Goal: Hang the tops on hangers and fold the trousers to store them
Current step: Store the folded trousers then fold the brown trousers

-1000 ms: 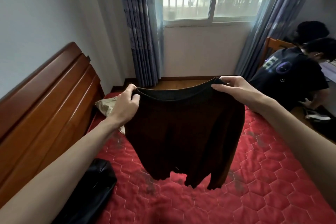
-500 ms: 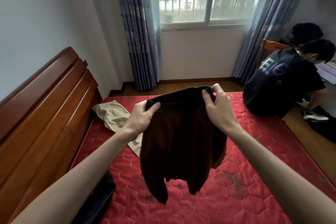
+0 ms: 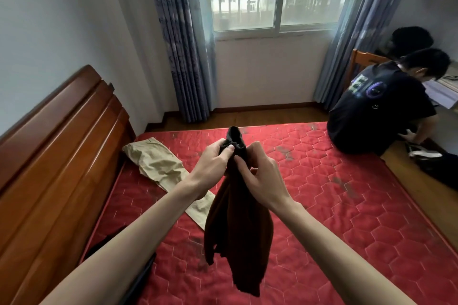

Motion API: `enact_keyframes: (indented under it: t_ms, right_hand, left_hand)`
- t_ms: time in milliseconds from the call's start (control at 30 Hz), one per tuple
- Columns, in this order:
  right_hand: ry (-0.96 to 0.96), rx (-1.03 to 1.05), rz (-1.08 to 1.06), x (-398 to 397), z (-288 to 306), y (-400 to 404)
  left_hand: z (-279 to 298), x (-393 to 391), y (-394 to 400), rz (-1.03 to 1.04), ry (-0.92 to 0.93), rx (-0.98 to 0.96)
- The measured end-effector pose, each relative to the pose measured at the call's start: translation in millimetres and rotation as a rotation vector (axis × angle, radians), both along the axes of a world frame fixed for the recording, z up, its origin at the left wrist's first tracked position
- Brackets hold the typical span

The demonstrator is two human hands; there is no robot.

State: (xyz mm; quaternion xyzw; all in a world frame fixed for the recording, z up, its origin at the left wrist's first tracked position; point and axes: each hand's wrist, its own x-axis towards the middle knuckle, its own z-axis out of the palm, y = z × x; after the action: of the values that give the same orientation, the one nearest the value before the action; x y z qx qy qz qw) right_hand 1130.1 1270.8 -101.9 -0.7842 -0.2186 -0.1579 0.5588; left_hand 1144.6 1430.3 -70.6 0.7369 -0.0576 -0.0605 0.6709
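Two hands are working over a red quilted mattress (image 3: 322,181) with a hexagon stitch pattern, which is filling most of the lower view beside a reddish-brown wooden headboard (image 3: 62,143). A second person in a dark printed T-shirt (image 3: 376,111) is sitting at the mattress's far right corner, well apart from the work. Beige cotton trousers (image 3: 158,168) are lying flat and unfolded near the headboard, running diagonally toward the viewer.

A dark brown knitted top (image 3: 238,230) is hanging in the air above the mattress, its long axis near vertical, neckband up, hem dangling below both wrists. The left hand (image 3: 213,163) is pinching the bunched neckband with thumb and curled fingers; the right hand (image 3: 257,176), just beside it and slightly lower, is clamping the cloth under the band. Both are gripping the same gathered spot, the garment falling straight down from the fingers.

Compared with a second ago, the hands are closer together: the top was being held spread wide by its shoulders, and is now gathered into a narrow bundle. No hanger is showing.
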Motion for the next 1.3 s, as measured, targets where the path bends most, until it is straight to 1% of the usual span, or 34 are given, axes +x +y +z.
enact_keyframes:
  t_ms: [100, 167, 300, 333, 400, 467, 533, 567, 600, 633, 700, 767, 800, 867, 967, 1033, 1100, 1133, 1167, 1233, 1300]
  right_hand:
    - [-0.005, 0.015, 0.067, -8.5, -0.9, 1.8]
    - [0.008, 0.014, 0.098, -11.4, 1.6, 3.9]
    - [-0.036, -0.035, 0.175, -10.8, 7.6, 7.5]
    - [-0.035, -0.048, 0.212, -11.0, 8.2, 7.3]
    - [-0.04, -0.058, 0.266, -11.4, 7.2, 3.5]
    - [-0.047, 0.021, 0.212, -8.1, 6.9, -3.3]
    - [-0.013, 0.135, 0.036, 3.3, 5.5, -11.8]
    - [0.037, 0.143, -0.038, 10.4, 7.1, -15.9]
    - [0.12, 0.113, -0.051, 17.3, 10.8, -19.3]
    - [0.231, 0.082, 0.008, 24.1, 15.8, -22.1]
    - [0.456, 0.091, 0.217, 34.8, 26.0, -23.2]
    - [0.557, 0.144, 0.332, 43.3, 33.6, -21.0]
    - [0.551, 0.179, 0.335, 45.9, 36.1, -18.2]
    - [0.467, 0.246, 0.289, 48.7, 41.5, -11.3]
    - [0.325, 0.251, 0.229, 51.3, 49.7, -3.5]
    - [0.277, 0.251, 0.214, 52.7, 56.6, -3.5]
    - [0.238, 0.242, 0.204, 53.3, 65.5, -6.1]
    - [0.214, 0.221, 0.202, 53.8, 69.4, -8.3]
    - [0.182, 0.179, 0.209, 53.9, 72.8, -11.4]
    - [0.106, 0.054, 0.203, 52.0, 79.4, -16.8]
    - [0.082, 0.004, 0.166, 51.3, 81.9, -24.0]
  left_hand:
    - [2.7, -0.5, 3.2, 0.01, -0.007, -0.001]
    - [7.3, -3.6, 3.7, 0.02, -0.016, -0.048]
    - [9.0, -7.9, 4.0, 0.008, -0.072, -0.115]
    - [8.6, -6.5, 6.4, 0.025, -0.061, -0.175]
    - [10.6, -2.1, 13.0, 0.054, 0.022, -0.346]
    - [14.3, 2.1, 21.0, 0.047, 0.081, -0.439]
    - [16.2, 4.0, 25.5, 0.006, 0.081, -0.436]
    - [17.5, 4.3, 25.9, -0.021, 0.079, -0.421]
    - [19.1, 4.5, 25.4, -0.045, 0.078, -0.404]
    - [21.5, 4.7, 24.1, -0.068, 0.078, -0.395]
    - [27.1, 6.4, 21.6, -0.089, 0.071, -0.385]
    - [30.4, 10.2, 22.8, -0.073, 0.064, -0.387]
    - [30.8, 12.8, 25.7, -0.063, 0.054, -0.369]
    - [29.3, 17.7, 34.1, -0.079, -0.005, -0.272]
    - [21.7, 20.7, 47.3, -0.12, -0.106, -0.106]
    - [10.1, 20.1, 55.8, -0.155, -0.154, 0.087]
    - [-6.8, 19.6, 63.5, -0.166, -0.218, 0.377]
    - [-14.4, 19.2, 65.7, -0.153, -0.236, 0.491]
    - [-19.1, 18.8, 66.7, -0.136, -0.234, 0.554]
    - [-20.6, 20.7, 66.4, -0.115, -0.201, 0.584]
    - [-18.3, 23.7, 66.2, -0.14, -0.15, 0.571]
